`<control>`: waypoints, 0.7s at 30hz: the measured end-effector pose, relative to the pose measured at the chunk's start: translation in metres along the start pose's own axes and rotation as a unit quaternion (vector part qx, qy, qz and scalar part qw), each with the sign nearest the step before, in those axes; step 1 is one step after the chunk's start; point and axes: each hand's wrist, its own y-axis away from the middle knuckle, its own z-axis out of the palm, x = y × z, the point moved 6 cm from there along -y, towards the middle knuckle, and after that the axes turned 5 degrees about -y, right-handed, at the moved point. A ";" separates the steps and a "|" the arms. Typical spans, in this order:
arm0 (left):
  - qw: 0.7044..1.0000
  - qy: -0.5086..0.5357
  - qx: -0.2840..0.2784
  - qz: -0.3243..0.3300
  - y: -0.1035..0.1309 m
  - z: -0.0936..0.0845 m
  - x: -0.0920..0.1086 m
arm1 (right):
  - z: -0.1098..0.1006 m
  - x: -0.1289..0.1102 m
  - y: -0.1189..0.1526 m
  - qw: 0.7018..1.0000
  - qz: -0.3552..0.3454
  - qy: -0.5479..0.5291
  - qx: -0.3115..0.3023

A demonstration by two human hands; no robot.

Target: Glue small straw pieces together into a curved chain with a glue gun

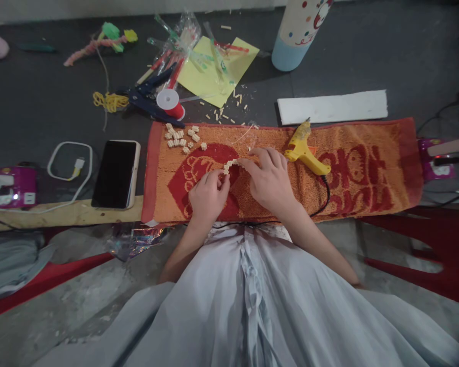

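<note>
Between my two hands, over the orange and red towel [352,193], is a small curved chain of pale wooden pieces [230,164]. My left hand [209,193] pinches its left end between thumb and fingertips. At the other end, the thumb and fingers of my right hand [270,176] close in on the chain; the fingertips partly cover it. A yellow glue gun [304,153] lies just right of my right hand, its nozzle toward a white board [332,107]. Several small clusters of pale wooden pieces [178,136] lie on the towel's upper left.
A phone [116,174] and white cable [87,168] lie left of the towel. Beyond it are a red thread spool [173,106], dark blue pliers [145,99], yellow paper [199,71], scattered stick bits [220,113] and a tall bottle [298,35]. The glue gun's cord [326,196] crosses the towel.
</note>
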 end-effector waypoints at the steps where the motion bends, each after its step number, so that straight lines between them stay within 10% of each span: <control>1: 1.000 0.003 0.000 0.002 0.000 0.000 0.000 | 0.000 0.001 0.001 1.000 0.001 -0.004 0.001; 21: 1.000 0.011 -0.019 -0.011 -0.002 0.003 0.003 | -0.012 0.023 0.021 0.997 0.046 -0.029 0.057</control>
